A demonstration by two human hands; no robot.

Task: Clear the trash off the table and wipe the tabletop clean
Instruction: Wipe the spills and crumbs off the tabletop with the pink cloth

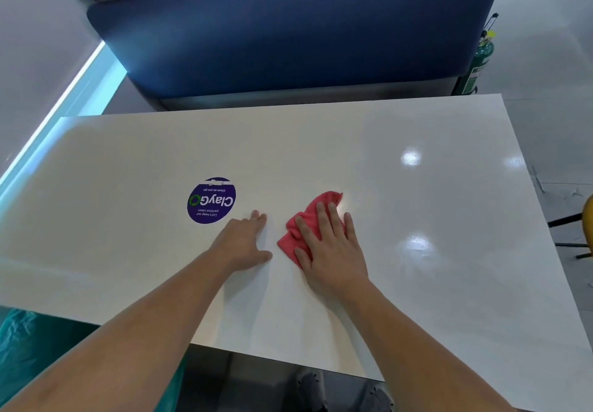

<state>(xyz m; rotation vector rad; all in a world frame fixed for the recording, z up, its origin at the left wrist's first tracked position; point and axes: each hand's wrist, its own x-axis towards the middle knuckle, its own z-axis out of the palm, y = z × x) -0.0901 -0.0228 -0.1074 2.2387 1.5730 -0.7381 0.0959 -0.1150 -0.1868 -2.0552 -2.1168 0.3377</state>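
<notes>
Our right hand [330, 251] hides much of the red cloth [330, 197], pressing it to the white table [417, 203] with flat, spread fingers. Just beside it, our left hand [244, 244] rests flat and empty, fingertips near a round purple sticker [211, 200].

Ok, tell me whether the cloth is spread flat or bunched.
Bunched: the cloth shows overlapping folds under the flat right hand.

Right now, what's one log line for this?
step: wiping | right hand: presses pink cloth | left hand: rests on table | purple sticker: beside left hand
</notes>
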